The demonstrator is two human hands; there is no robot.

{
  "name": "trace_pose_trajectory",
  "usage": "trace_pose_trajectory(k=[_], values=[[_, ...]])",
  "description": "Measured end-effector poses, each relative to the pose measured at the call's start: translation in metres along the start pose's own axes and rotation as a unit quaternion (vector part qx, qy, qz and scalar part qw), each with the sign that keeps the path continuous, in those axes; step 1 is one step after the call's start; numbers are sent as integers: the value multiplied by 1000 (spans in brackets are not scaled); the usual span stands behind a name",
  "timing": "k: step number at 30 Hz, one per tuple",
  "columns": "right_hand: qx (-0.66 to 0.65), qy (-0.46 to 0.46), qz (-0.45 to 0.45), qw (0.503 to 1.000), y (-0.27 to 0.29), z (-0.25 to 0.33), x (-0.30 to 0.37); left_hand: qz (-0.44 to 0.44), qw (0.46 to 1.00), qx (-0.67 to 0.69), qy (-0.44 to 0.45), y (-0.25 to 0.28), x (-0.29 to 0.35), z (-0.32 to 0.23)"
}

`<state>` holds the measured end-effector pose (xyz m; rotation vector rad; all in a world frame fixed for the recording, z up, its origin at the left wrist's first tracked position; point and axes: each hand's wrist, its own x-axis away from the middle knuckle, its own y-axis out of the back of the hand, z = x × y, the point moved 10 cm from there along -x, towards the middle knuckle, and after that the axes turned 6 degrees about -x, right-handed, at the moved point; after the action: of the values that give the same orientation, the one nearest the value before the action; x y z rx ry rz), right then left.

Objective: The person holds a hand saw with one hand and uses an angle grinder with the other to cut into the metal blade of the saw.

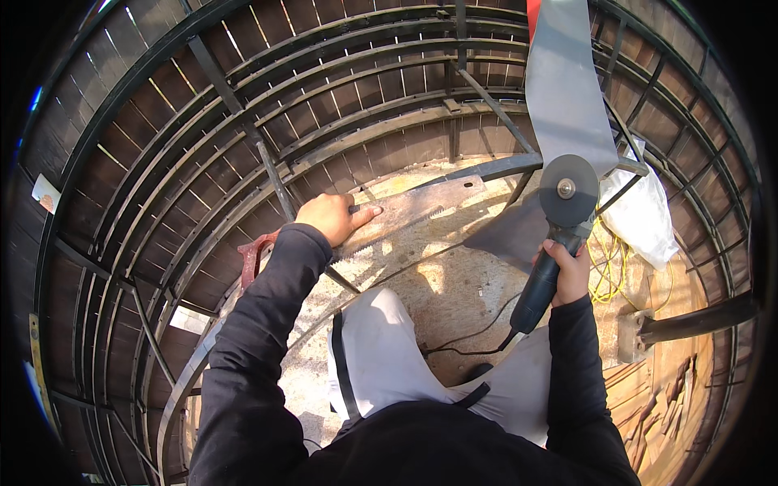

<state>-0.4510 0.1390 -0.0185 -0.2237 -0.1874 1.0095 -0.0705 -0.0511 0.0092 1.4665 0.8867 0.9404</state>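
Note:
My left hand (334, 220) is closed around the blade of a hand saw (429, 204), its thumb pressed on the flat side. The saw's toothed edge faces me, and its worn red handle (253, 257) lies to the left beside my sleeve. A dark metal bar (494, 168) runs just behind the blade's far end. With my right hand (571, 271) I grip the body of a dark angle grinder (535, 298), which points away from me. Its round grey disc (574, 182) is at the front, face up, apart from the saw. I cannot tell whether the disc spins.
Curved dark metal rails (348, 77) surround me, with a slatted wall behind. A long grey sheet (571, 89) hangs beyond the grinder. To the right are a yellow cord (612, 267), a clear plastic bag (644, 206), a heavy hammer (636, 336) and wood scraps (664, 405).

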Motion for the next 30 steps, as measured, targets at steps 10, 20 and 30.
trace_pose_trajectory(k=[10, 20, 30], values=[[-78, -52, 3, 996, -8, -1, -3, -76, 996, 41, 10, 16, 13, 10], [-179, -70, 53, 980, -18, -4, -2, 88, 865, 473, -139, -56, 96, -232], [-181, -5, 118, 976, -28, 13, 6, 211, 689, 688, -90, -74, 95, -286]])
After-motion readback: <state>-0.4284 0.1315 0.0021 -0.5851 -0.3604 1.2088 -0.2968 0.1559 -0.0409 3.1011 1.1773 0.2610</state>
